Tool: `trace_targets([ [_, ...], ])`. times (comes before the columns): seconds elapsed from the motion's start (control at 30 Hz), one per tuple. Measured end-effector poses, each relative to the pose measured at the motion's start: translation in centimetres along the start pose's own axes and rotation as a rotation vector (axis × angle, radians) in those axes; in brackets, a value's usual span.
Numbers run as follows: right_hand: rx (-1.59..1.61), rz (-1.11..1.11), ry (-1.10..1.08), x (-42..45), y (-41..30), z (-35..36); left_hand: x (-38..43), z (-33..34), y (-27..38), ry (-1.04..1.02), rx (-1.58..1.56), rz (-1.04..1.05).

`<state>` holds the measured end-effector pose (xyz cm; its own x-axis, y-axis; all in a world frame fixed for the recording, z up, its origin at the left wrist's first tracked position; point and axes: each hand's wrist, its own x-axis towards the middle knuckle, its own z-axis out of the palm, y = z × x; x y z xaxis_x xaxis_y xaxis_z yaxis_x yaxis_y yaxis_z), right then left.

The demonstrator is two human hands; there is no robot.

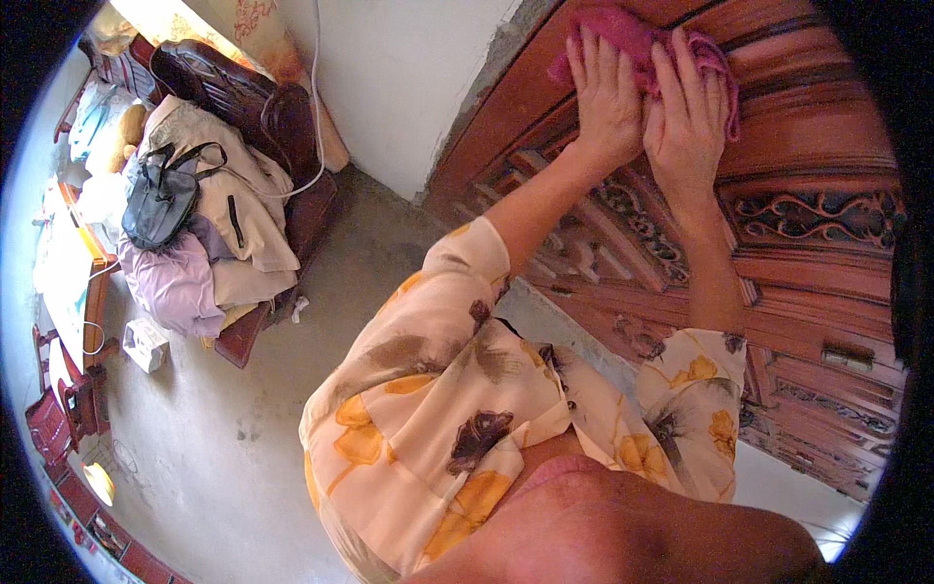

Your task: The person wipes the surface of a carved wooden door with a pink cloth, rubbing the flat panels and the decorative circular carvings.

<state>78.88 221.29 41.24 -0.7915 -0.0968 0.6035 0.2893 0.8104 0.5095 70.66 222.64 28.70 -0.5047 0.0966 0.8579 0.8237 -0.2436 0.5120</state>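
A crumpled magenta cloth (631, 40) lies against the upper part of a carved reddish-brown wooden door (810, 124). Flat on the cloth, fingers stretched upward, rests my left hand (609, 102). Beside it my right hand (686, 124) presses on the cloth's other side, with the fingers slightly spread. The two hands nearly touch at the thumbs. Scrollwork panels and raised mouldings cover the door around and below my forearms. Part of the cloth is hidden under both palms.
A dark wooden bench (310, 219) holds piled clothes (248, 204) and a black bag (160, 208). A white cable (317, 95) hangs beside it. A white box (146, 344) stands on the concrete floor (255, 438). A white wall (401, 80) adjoins the door frame.
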Motion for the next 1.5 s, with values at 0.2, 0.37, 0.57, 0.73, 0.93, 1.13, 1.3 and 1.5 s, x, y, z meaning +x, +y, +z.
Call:
trace_targets([
  [0.2, 0.090, -0.069, -0.180, -4.9, -6.0, 7.2, -8.8, -1.0, -4.7, -0.025, -0.004, -0.506],
  [0.37, 0.331, -0.228, -0.534, -14.4, -13.2, 13.9, -20.9, -4.2, -5.5, -0.338, 0.231, -0.732],
  [0.57, 0.296, -0.234, -0.390, -10.2, -13.2, 12.9, -18.8, -3.9, -7.1, -0.206, 0.183, -0.697],
  [0.73, 0.408, -0.187, -0.384, -9.1, -12.6, 15.1, -16.8, -1.9, -8.3, -0.161, 0.190, -0.640],
  [0.93, 0.453, -0.138, -0.523, -19.3, -11.1, 14.5, -25.0, 0.2, -3.2, -0.301, 0.301, -0.638],
  [1.13, 0.207, -0.192, -0.568, -31.8, -5.7, 5.9, -36.1, 3.2, 5.7, -0.653, 0.488, -0.469],
  [1.3, 0.311, 0.238, -0.562, -38.8, -0.3, -3.0, -39.4, 7.8, 17.5, -0.447, 0.088, -0.593],
  [1.5, 0.203, 0.237, -0.412, -39.8, 5.6, -7.9, -34.8, 8.7, 24.6, -0.451, -0.100, -0.669],
])
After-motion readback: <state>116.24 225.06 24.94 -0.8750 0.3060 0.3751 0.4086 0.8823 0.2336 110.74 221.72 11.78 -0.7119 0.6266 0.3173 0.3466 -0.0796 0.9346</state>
